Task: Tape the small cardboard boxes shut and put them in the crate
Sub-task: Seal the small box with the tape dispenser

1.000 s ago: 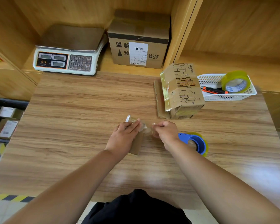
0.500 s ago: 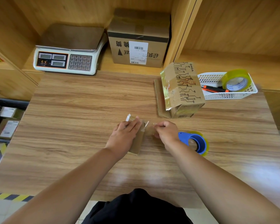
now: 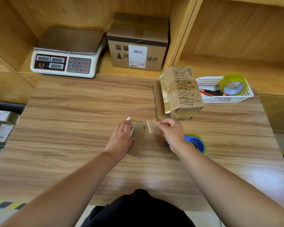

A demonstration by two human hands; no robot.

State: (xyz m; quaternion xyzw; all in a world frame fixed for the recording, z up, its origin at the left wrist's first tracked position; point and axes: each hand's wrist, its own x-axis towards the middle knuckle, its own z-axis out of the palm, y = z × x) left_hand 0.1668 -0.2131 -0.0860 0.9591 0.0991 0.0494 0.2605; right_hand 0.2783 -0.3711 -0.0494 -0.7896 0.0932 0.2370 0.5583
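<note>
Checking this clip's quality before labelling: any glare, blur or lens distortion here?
Head view: soft white glare on the table at lower right; wide-angle bending bows the table edges and shelf uprights; the clear tape strip pinched by the right hand shows only as faint glints; centre fairly sharp.

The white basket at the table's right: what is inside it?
Inside the white basket a roll of yellowish tape stands at its right end, and orange-and-black tools lie beside it. The printed cardboard box covers the basket's left end, so anything there is hidden.
</note>
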